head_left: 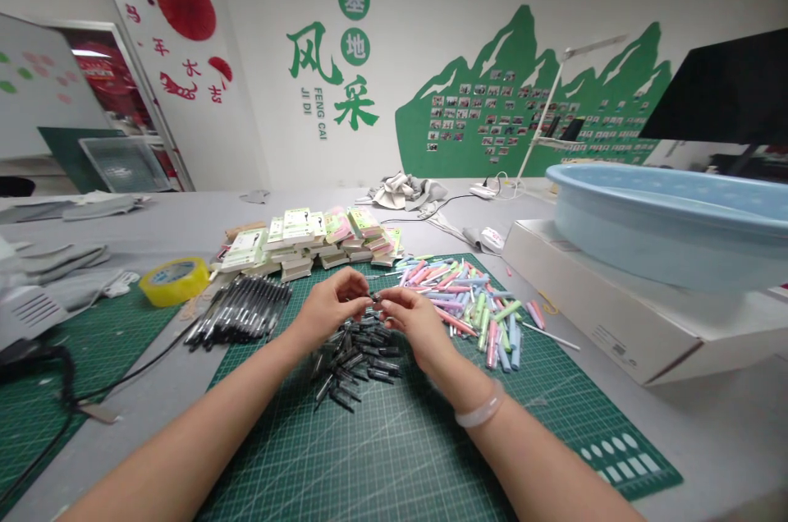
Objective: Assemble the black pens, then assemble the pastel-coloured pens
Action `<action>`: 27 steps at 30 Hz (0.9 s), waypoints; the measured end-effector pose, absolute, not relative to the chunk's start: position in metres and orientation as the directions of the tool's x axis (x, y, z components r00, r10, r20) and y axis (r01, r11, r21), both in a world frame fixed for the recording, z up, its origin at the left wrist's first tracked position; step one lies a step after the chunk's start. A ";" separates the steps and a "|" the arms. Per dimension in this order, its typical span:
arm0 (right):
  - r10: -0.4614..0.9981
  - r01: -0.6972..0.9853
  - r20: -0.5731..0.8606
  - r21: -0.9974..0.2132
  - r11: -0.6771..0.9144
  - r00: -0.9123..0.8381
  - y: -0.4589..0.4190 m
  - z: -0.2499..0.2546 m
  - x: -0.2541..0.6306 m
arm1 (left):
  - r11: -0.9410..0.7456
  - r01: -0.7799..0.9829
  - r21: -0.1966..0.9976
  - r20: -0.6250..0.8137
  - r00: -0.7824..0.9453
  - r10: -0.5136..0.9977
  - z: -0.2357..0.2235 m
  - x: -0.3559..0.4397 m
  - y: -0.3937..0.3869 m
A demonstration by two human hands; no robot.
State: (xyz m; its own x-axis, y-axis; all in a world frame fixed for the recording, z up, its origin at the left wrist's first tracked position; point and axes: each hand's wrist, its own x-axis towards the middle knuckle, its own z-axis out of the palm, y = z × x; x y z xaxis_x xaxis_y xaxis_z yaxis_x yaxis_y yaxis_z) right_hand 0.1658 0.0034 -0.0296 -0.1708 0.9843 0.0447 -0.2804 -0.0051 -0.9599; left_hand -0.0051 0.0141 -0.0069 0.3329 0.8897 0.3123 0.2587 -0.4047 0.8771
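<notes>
Left hand [326, 304]: you are pinching one side of a small dark piece [375, 298], thumb and fingers nearly meeting.
Right hand [419, 325]: you are pinching its other side just as closely.
Small dark piece: hanging by the far end of the black pen parts [360, 354] on the green cutting mat [394, 456]; too blurred to identify.
Two-handed pinch: you seem to be working one part.
Next move: probably calling for steady, matched pressure.

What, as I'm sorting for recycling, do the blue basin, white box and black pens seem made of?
Blue basin: likely plastic, softly shiny, with a smooth, rounded rim. White box: probably matte cardboard, given its crisp edges. Black pens: apparently glossy plastic, from their bright lengthwise highlights.
</notes>
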 end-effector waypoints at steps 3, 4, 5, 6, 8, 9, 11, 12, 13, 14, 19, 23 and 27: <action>0.977 -0.276 0.036 -0.961 -0.024 -0.211 0.001 -0.029 0.162 | -0.434 0.312 0.845 0.339 0.314 0.887 -0.008 -0.006 0.016; 0.975 -0.278 0.030 -0.960 -0.033 -0.219 0.001 -0.029 0.161 | -0.436 0.323 0.840 0.341 0.312 0.887 -0.008 -0.006 0.017; 0.974 -0.281 0.022 -0.959 -0.043 -0.225 0.001 -0.029 0.161 | -0.434 0.322 0.842 0.340 0.310 0.888 -0.009 -0.006 0.018; 0.973 -0.285 0.016 -0.957 -0.052 -0.231 0.001 -0.030 0.160 | -0.428 0.311 0.848 0.337 0.307 0.890 -0.010 -0.006 0.019; 0.970 -0.293 0.005 -0.954 -0.068 -0.242 0.000 -0.030 0.160 | -0.414 0.290 0.863 0.330 0.298 0.896 -0.012 -0.006 0.021; 0.969 -0.299 0.003 -0.951 -0.073 -0.247 0.000 -0.031 0.160 | -0.412 0.292 0.863 0.332 0.289 0.898 -0.013 -0.006 0.021; 0.968 -0.312 0.004 -0.947 -0.078 -0.251 0.000 -0.032 0.160 | -0.424 0.333 0.842 0.350 0.261 0.900 -0.015 -0.005 0.020; 0.969 -0.319 0.005 -0.945 -0.077 -0.247 0.000 -0.032 0.160 | -0.434 0.364 0.824 0.365 0.244 0.898 -0.015 -0.005 0.019; 0.971 -0.325 0.006 -0.943 -0.074 -0.240 0.001 -0.032 0.159 | -0.443 0.392 0.806 0.381 0.228 0.896 -0.015 -0.004 0.018; 0.973 -0.330 0.008 -0.941 -0.070 -0.230 0.001 -0.033 0.159 | -0.450 0.413 0.792 0.394 0.217 0.893 -0.015 -0.004 0.016; 0.988 -0.313 0.032 -0.950 -0.018 -0.152 0.003 -0.035 0.160 | -0.449 0.422 0.788 0.395 0.212 0.894 -0.010 0.001 0.010; 0.992 -0.255 0.059 -0.967 0.030 -0.109 0.005 -0.040 0.160 | -0.426 0.429 0.796 0.384 0.185 0.904 -0.007 0.004 0.007; 0.990 -0.260 0.073 -0.965 0.039 -0.121 0.005 -0.041 0.158 | -0.421 0.444 0.791 0.390 0.164 0.906 -0.007 0.007 0.004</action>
